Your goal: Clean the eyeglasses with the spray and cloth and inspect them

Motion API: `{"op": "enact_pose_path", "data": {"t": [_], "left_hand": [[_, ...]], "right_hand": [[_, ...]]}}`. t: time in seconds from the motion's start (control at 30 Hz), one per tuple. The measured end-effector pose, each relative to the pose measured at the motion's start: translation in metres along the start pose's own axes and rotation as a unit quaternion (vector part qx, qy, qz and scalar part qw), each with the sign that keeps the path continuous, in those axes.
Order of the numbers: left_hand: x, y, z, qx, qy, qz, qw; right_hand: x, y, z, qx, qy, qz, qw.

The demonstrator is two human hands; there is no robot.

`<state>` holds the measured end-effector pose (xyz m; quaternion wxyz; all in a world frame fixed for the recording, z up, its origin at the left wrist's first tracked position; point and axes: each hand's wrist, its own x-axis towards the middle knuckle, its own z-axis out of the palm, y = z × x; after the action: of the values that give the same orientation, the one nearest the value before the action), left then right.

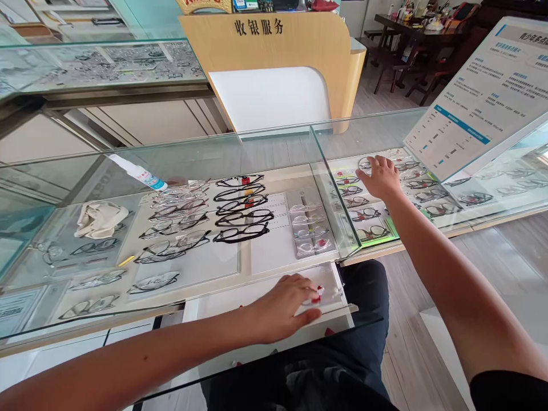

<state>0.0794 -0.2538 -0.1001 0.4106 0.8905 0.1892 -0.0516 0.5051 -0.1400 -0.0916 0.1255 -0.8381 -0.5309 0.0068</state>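
My left hand [285, 308] hovers over an open white drawer [205, 305], fingers apart, close to a small red-and-clear item [317, 294]. My right hand [379, 176] reaches out over the right section of the glass case, its fingers spread near a round-lensed pair of glasses [365, 164]; contact with the glass or glasses cannot be made out. Rows of dark-framed glasses [242, 231] and thin-framed glasses [173, 248] are in the left section. A grey tray [302, 248] holds several clear frames beside the glass divider [334, 188].
A white spray bottle [139, 172] and a beige cloth [101, 219] are at the left of the counter. A printed sign [479, 97] stands at the right. Beyond are a wooden cashier desk [274, 48] and a dark table [402, 25]. The drawer's glass front edge juts toward my lap.
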Motion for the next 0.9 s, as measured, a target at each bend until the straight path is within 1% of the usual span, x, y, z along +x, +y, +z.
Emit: {"op": "enact_pose_path", "data": {"t": [0.07, 0.13, 0.23, 0.27, 0.33, 0.4, 0.47, 0.63, 0.77, 0.9], "left_hand": [[0.011, -0.027, 0.009, 0.054, 0.075, -0.017, 0.996], [0.028, -0.057, 0.009, 0.128, 0.158, -0.036, 0.978], [0.060, -0.102, -0.002, 0.219, 0.260, -0.057, 0.939], [0.072, -0.114, -0.008, 0.235, 0.285, -0.065, 0.927], [0.094, -0.135, -0.021, 0.256, 0.318, -0.076, 0.910], [0.115, -0.150, -0.033, 0.266, 0.326, -0.091, 0.903], [0.133, -0.159, -0.043, 0.268, 0.322, -0.101, 0.902], [0.173, -0.171, -0.063, 0.274, 0.295, -0.109, 0.909], [0.198, -0.174, -0.072, 0.278, 0.278, -0.123, 0.911], [0.214, -0.174, -0.073, 0.273, 0.273, -0.133, 0.913]], "right_hand": [[0.000, 0.000, 0.000, -0.014, -0.002, 0.002, 1.000], [-0.001, -0.001, 0.000, -0.015, 0.000, 0.003, 1.000], [-0.001, 0.000, 0.002, 0.003, 0.009, 0.002, 1.000], [-0.001, 0.000, 0.002, 0.008, 0.012, 0.001, 1.000], [0.000, 0.001, 0.004, 0.015, 0.018, -0.003, 1.000], [0.001, 0.002, 0.005, 0.019, 0.022, -0.006, 1.000], [0.000, 0.001, 0.004, 0.017, 0.022, -0.005, 1.000], [-0.002, -0.002, 0.001, 0.008, 0.008, -0.002, 1.000], [-0.003, -0.003, 0.000, 0.030, 0.015, -0.007, 0.999], [-0.004, -0.005, -0.002, 0.019, 0.010, -0.003, 1.000]]}}
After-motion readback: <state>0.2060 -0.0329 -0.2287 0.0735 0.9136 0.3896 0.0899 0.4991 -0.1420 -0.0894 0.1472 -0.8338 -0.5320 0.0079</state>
